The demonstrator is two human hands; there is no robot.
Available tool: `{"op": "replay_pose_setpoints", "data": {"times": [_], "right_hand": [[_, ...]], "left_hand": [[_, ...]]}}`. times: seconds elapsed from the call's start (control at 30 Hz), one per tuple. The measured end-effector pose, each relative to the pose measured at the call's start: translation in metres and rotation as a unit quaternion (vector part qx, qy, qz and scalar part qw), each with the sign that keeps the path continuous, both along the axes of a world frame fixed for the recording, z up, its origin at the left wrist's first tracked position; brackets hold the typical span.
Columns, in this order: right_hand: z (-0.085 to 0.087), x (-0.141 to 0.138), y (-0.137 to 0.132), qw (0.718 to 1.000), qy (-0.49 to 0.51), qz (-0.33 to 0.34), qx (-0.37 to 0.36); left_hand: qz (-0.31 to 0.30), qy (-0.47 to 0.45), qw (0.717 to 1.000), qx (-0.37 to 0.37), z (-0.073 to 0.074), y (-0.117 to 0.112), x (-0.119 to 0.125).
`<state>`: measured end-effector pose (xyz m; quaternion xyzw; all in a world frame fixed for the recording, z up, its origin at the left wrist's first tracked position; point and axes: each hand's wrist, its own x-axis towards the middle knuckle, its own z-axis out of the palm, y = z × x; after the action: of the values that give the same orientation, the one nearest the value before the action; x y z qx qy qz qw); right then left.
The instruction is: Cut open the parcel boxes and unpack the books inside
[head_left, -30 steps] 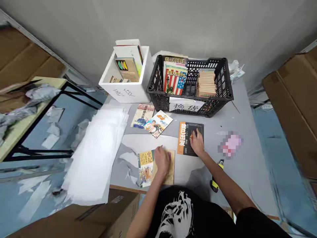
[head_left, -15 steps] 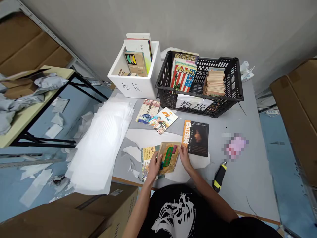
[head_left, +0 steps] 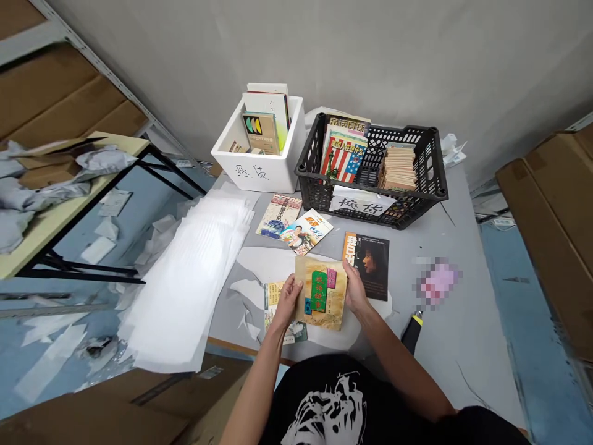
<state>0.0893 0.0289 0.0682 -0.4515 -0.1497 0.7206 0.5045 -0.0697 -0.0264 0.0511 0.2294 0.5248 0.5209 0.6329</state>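
Note:
Between my hands I hold a tan book (head_left: 334, 306) with a green title panel and small pink and blue patches on its cover. My left hand (head_left: 288, 300) grips its left edge, thumb on the front. Closed on the right edge is my right hand (head_left: 354, 289). Behind it, partly covered, lies a yellow and green book (head_left: 273, 296) on the table. A black book with an orange strip (head_left: 375, 266) rests just beyond my right hand. Farther back, a white cookbook-like booklet (head_left: 308, 230) overlaps a book with a blue and red cover (head_left: 279, 213).
A white foam box (head_left: 254, 173) and a black plastic crate (head_left: 370, 185), both holding books, stand at the back of the grey table (head_left: 445, 346). White foam sheets (head_left: 180, 284) pile up at left. A black and yellow cutter (head_left: 412, 330) lies near my right forearm.
The tan book has been raised and turned to face me more squarely. My right hand has shifted slightly right along with it, and the camera view has tilted up a little.

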Motion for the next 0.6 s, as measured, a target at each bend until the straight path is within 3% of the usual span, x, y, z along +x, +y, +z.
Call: {"op": "replay_pose_setpoints", "data": {"times": [0.17, 0.37, 0.5, 0.6], "right_hand": [[0.001, 0.01, 0.013, 0.988, 0.065, 0.03, -0.14], [-0.008, 0.012, 0.032, 0.984, 0.013, 0.035, -0.173], [-0.018, 0.012, 0.042, 0.987, -0.135, -0.019, -0.083], [-0.024, 0.008, 0.031, 0.947, -0.304, -0.076, 0.069]], "left_hand": [[-0.006, -0.029, 0.999, -0.027, 0.007, 0.011, 0.014], [-0.012, -0.004, 0.999, -0.032, 0.008, 0.021, 0.021], [0.005, 0.075, 0.997, -0.015, 0.008, 0.028, 0.017], [0.062, 0.196, 0.979, -0.006, 0.015, 0.034, 0.014]]}}
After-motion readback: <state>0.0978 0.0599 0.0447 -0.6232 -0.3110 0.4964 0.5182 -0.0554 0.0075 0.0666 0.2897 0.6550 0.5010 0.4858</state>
